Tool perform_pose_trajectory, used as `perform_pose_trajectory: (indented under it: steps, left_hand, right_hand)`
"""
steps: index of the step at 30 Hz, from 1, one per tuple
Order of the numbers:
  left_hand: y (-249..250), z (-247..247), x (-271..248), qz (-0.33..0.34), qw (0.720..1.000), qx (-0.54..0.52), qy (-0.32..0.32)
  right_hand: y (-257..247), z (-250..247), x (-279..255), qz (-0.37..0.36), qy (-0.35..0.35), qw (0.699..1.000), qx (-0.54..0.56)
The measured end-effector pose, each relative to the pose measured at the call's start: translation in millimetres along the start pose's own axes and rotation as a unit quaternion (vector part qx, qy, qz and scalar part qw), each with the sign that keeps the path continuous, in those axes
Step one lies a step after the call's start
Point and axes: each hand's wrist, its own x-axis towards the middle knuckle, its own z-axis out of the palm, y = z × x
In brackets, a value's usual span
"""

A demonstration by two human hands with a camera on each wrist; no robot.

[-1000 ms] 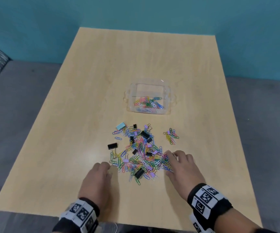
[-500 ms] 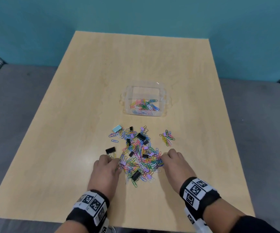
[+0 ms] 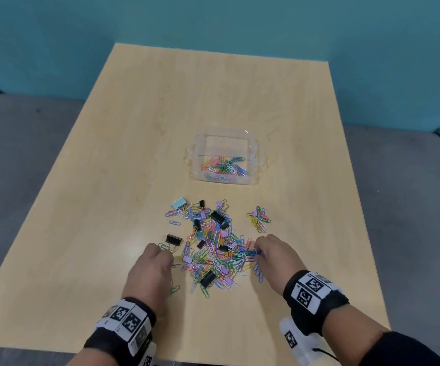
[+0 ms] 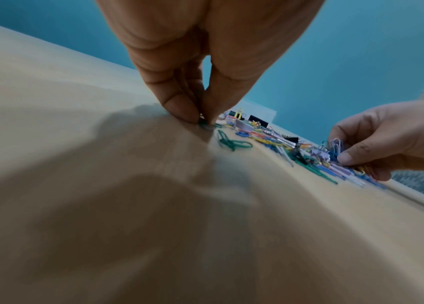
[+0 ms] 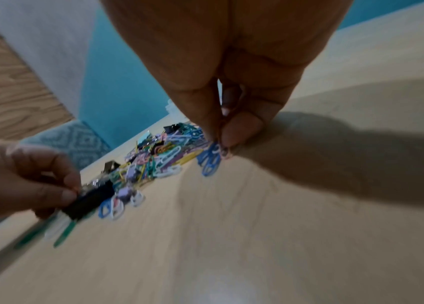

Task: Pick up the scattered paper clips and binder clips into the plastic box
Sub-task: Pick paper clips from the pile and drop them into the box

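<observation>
A heap of coloured paper clips and black and lilac binder clips [image 3: 213, 249] lies on the wooden table [image 3: 108, 207]. A small separate cluster [image 3: 259, 221] sits to its right. The clear plastic box [image 3: 257, 165] stands beyond the heap with several paper clips inside. My left hand [image 3: 170, 256] is at the heap's left edge, where thumb and finger pinch a green paper clip [image 4: 203, 123] against the table. My right hand [image 3: 258, 253] is at the heap's right edge and pinches blue paper clips [image 5: 212, 159].
A black binder clip [image 3: 173, 239] and a light-blue one [image 3: 179, 202] lie at the heap's left and far-left fringe. Loose green clips [image 4: 231, 144] lie near my left wrist. Grey seating and a teal wall surround the table.
Both hands have slid forward to the edges of the heap and their fingers have closed on paper clips. The box and the small cluster have stayed put.
</observation>
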Motion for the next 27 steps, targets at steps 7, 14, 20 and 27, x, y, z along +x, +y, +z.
perform_pose_trajectory:
  steps: [7,14,20,27]
  left_hand:
    - [-2.7,-8.7,-3.8,-0.013,0.999,-0.028,0.009]
    - [19.6,-64.8,16.1,-0.077,0.979,-0.188,0.021]
    - [77.6,-107.6,115.4,-0.023,0.976,-0.213,0.048]
    - [121.3,-89.8,181.9,0.001,0.975,-0.221,0.017]
  right_hand:
    - [9.9,-10.1,0.8,0.066,-0.027,0.986,0.149]
    - [-0.7,-46.9,10.2,0.107,-0.027,0.939,0.326]
    - [-37.0,-97.9,87.3,0.043,0.048,0.959,0.274]
    - [-64.0,-115.2,147.4,0.030,0.067,0.968,0.241]
